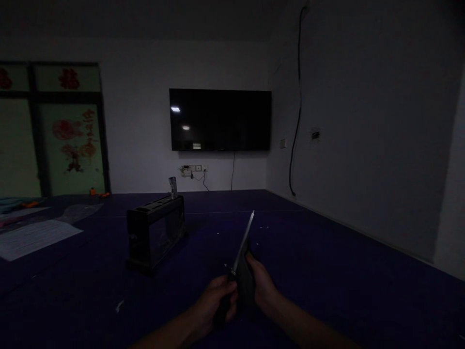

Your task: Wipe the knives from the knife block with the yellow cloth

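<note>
My left hand (218,300) is closed around the dark handle of a slim tool with a long, straight metal shaft (245,237). The shaft points up and away from me. In my right hand (262,281) is a dark flat piece (245,281), with the thumb near its top edge. This piece stands close beside the metal shaft; whether they touch I cannot tell in the dim light. A black box (165,232) with slots on top and a shiny side panel stands to the left, apart from both hands. A patterned cylinder (172,186) rises at its far end.
A dark blue surface (308,271) spreads out below, with small white scraps on it. Papers (39,237) and clear plastic (78,212) lie at left, with orange items (98,193) further back. Beyond are a wall-mounted television (221,118) and a hanging black cable (299,102).
</note>
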{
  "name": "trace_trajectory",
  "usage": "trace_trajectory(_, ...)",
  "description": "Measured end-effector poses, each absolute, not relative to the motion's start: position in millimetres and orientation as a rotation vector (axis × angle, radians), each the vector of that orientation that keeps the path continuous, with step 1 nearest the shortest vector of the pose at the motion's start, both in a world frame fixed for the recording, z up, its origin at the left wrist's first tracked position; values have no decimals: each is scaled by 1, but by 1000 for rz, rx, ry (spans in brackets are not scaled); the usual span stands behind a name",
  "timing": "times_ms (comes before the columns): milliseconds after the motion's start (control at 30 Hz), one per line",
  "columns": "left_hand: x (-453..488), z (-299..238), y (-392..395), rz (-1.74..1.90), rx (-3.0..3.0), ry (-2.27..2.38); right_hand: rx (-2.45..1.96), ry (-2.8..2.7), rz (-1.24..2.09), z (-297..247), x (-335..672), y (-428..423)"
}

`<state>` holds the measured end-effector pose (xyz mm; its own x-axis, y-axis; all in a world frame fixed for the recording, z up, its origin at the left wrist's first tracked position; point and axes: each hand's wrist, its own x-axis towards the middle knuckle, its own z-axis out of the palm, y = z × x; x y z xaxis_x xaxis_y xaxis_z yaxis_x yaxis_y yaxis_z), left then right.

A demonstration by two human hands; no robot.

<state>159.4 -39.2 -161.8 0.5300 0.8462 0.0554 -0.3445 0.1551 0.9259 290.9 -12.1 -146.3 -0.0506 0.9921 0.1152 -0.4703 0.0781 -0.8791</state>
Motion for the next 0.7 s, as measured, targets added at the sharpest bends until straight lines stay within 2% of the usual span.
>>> trace_trajectory(300,160,-160,-43,913,1143,566,-585,-960,1721,-146,297,-17)
trace_trajectory(700,158,-155,-52,842,1260,642,-543,-1162,1688,-150,300,-17)
